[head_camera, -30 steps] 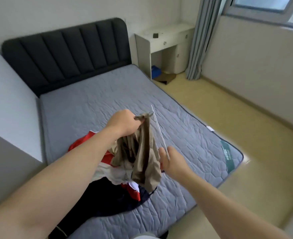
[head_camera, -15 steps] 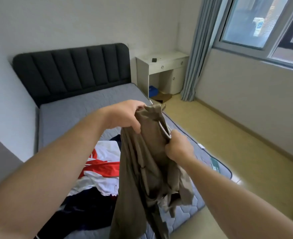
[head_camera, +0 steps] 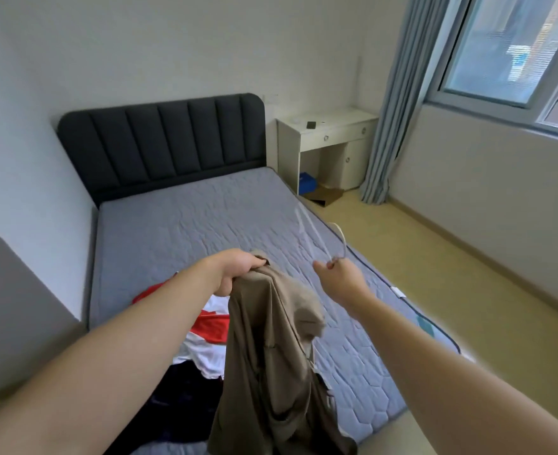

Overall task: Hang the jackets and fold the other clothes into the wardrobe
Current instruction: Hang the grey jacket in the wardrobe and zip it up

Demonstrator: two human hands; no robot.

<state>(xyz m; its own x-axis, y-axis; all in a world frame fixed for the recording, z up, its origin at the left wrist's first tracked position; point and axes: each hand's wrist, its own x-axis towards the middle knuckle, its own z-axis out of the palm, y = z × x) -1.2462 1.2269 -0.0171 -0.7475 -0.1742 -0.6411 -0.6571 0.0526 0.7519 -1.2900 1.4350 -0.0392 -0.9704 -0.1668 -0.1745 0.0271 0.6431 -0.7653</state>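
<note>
Head view: the right hand (head_camera: pixel 340 277), fingers pinching the clear hanger (head_camera: pixel 310 231), has pulled away from the olive-brown jacket (head_camera: pixel 271 339). The hanger is now outside the jacket, so it probably needs re-inserting. The left hand (head_camera: pixel 238 270) fingers clench the collar, holding the jacket above the clothes pile (head_camera: pixel 205 343) on the grey mattress (head_camera: pixel 189 218). A white desk (head_camera: pixel 330 126) and a curtain (head_camera: pixel 392 110) stand beyond.

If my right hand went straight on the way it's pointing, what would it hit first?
Your right hand would probably meet the grey mattress, or the dark headboard beyond if it stays level; depth is unclear.
</note>
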